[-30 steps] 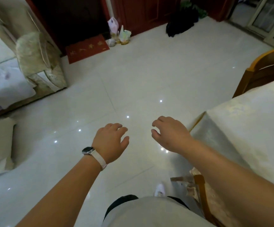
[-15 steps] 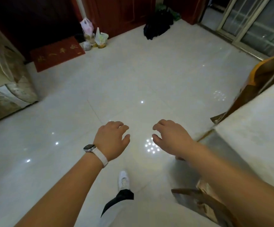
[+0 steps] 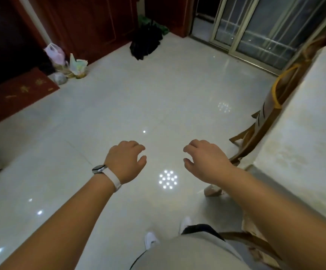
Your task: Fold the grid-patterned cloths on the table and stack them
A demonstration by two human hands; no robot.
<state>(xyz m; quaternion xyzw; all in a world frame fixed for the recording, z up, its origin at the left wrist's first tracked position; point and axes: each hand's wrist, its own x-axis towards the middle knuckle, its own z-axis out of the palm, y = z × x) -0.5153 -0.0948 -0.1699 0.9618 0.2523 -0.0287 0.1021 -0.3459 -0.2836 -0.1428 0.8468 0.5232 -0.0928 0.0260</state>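
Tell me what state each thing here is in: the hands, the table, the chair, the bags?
left hand: empty, fingers loosely curled, held over the floor
right hand: empty, fingers loosely curled
table: covered with a pale cloth, no grid-patterned cloth in sight
chair: pushed against the table
plastic bags: standing by the door

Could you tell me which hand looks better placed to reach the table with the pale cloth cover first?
Probably the right hand. It hangs empty and open beside the pale cloth-covered table, which runs along the right edge. The left hand, wearing a white-strapped watch, is farther away over bare floor. No grid-patterned cloths show yet.
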